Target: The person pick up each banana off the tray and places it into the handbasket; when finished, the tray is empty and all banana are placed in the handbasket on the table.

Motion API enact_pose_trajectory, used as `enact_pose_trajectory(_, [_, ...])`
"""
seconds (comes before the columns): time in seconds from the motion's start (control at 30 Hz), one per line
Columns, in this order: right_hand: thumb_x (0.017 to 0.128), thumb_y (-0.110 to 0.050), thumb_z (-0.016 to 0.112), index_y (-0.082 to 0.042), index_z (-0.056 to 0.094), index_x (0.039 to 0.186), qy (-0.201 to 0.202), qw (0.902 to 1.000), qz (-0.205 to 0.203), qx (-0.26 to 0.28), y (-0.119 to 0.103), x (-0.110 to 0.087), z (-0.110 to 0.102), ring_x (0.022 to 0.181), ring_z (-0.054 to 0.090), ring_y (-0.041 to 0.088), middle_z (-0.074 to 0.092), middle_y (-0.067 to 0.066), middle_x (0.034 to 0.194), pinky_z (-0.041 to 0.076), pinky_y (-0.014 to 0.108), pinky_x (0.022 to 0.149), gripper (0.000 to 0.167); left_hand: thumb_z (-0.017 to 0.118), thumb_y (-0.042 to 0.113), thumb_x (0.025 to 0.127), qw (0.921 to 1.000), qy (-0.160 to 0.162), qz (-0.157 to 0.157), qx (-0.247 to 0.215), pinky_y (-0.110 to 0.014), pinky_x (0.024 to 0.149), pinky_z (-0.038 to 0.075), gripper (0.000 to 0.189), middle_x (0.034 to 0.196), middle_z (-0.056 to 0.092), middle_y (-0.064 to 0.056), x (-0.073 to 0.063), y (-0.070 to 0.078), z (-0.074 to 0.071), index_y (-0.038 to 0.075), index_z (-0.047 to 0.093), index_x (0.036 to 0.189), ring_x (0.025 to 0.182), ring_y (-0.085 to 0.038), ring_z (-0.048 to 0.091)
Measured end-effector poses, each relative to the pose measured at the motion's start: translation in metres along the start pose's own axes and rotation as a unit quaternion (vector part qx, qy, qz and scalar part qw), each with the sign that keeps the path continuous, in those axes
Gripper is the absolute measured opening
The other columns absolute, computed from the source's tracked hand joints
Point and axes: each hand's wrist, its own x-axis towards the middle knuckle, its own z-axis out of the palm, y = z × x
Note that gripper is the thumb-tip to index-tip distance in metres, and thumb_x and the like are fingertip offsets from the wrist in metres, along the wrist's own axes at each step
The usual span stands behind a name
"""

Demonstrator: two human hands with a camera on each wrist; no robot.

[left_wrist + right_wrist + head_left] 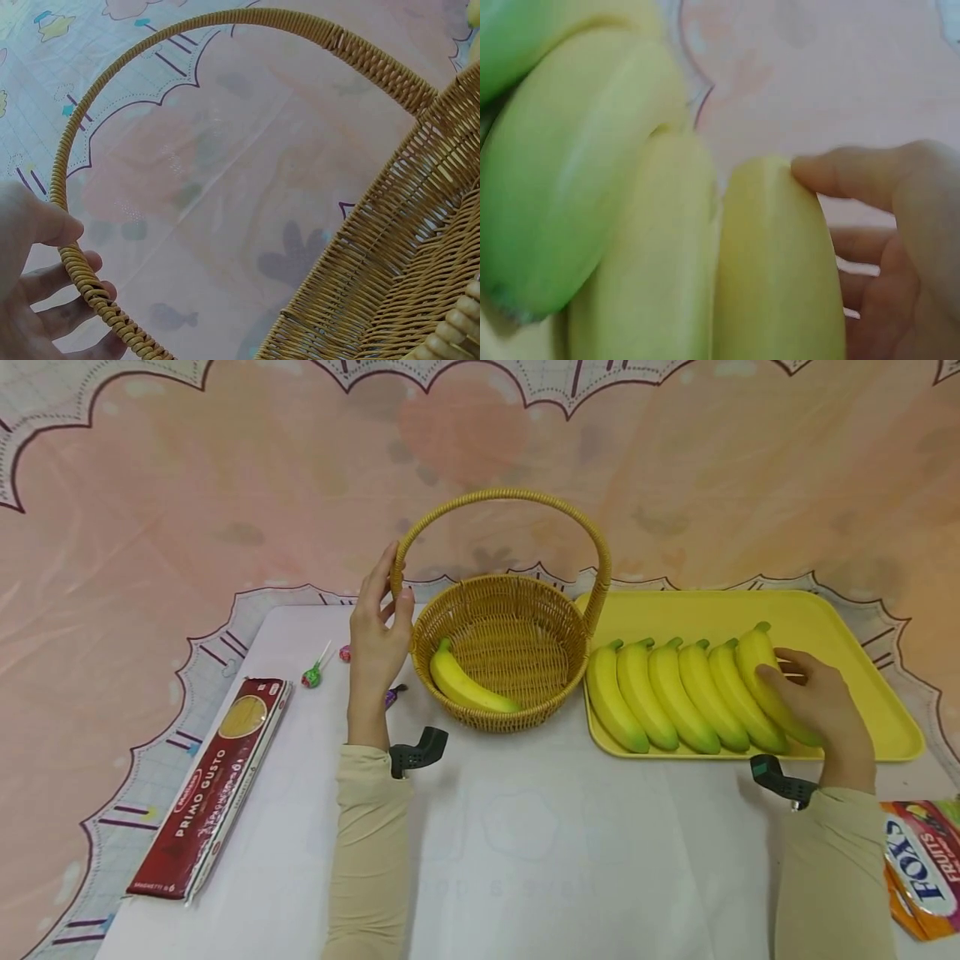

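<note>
A wicker basket (513, 718) with a tall arched handle (506, 494) stands near the table's back edge. Inside it, toward the front left, lies one banana (468, 685). My left hand (380, 643) holds the handle's left side, thumb on one side and fingers on the other, as the left wrist view shows. To the right, several bananas (651, 702) lie side by side on a yellow tray (840, 627). My right hand (821, 706) grips the rightmost banana (759, 664). In the right wrist view the thumb touches that banana (776, 262); the other fingers are partly hidden behind it.
On the left of the white table (525, 860) lies a red spaghetti packet (213, 785). A green lollipop (312, 675) and a purple-wrapped candy (393, 695) lie near my left forearm. An orange candy bag (926, 868) sits at the right edge.
</note>
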Motion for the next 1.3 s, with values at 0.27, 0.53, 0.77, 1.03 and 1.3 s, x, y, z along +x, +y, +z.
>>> enact_pose_trajectory(0.27, [0.095,-0.053,0.041,-0.007,0.022,0.150,-0.013,0.9973,-0.071,-0.016,-0.032,-0.011,-0.003,0.124,0.034,0.050,0.033,0.031,0.144,0.033,0.067,0.094,0.075,0.046,0.003,0.096,1.0000,0.001,-0.001,0.003,-0.047,0.102,0.044,0.049,0.133,0.051,-0.019,-0.001,0.000,-0.001,0.010,0.040,0.144,0.125,-0.028,0.049])
enact_pose_trajectory(0.53, [0.094,-0.052,0.045,-0.010,0.024,0.150,-0.052,0.9909,-0.114,-0.049,-0.069,-0.021,0.006,0.122,0.039,0.044,0.037,0.025,0.143,0.038,0.062,0.093,0.073,0.046,0.003,0.096,1.0000,0.001,-0.006,0.002,-0.047,0.102,0.044,0.049,0.133,0.050,-0.019,-0.001,-0.001,-0.001,0.009,0.040,0.144,0.125,-0.028,0.049])
enact_pose_trajectory(0.77, [0.095,-0.044,0.050,-0.011,0.032,0.147,-0.078,0.9832,-0.162,-0.028,-0.090,-0.028,0.020,0.122,0.042,0.037,0.043,0.020,0.139,0.040,0.057,0.096,0.065,0.043,0.005,0.096,1.0000,-0.007,-0.006,-0.004,-0.049,0.104,0.042,0.050,0.136,0.048,-0.018,0.002,-0.004,0.001,0.012,0.038,0.145,0.129,-0.032,0.046])
enact_pose_trajectory(1.03, [0.094,-0.034,0.055,-0.017,0.040,0.143,-0.109,0.9671,-0.230,-0.004,-0.106,-0.029,0.042,0.118,0.048,0.026,0.047,0.009,0.140,0.041,0.049,0.094,0.054,0.046,0.005,0.096,0.9999,-0.013,-0.007,0.002,-0.047,0.104,0.043,0.049,0.135,0.049,-0.018,0.001,0.000,0.000,0.011,0.038,0.145,0.128,-0.029,0.047])
enact_pose_trajectory(1.3, [0.094,-0.036,0.056,-0.021,0.043,0.141,-0.128,0.9553,-0.266,0.005,-0.128,-0.027,0.063,0.114,0.050,0.019,0.052,0.002,0.134,0.045,0.044,0.092,0.052,0.045,0.007,0.097,0.9999,-0.009,-0.008,0.000,-0.046,0.104,0.043,0.050,0.136,0.048,-0.017,0.003,-0.005,0.000,0.014,0.038,0.145,0.129,-0.026,0.047])
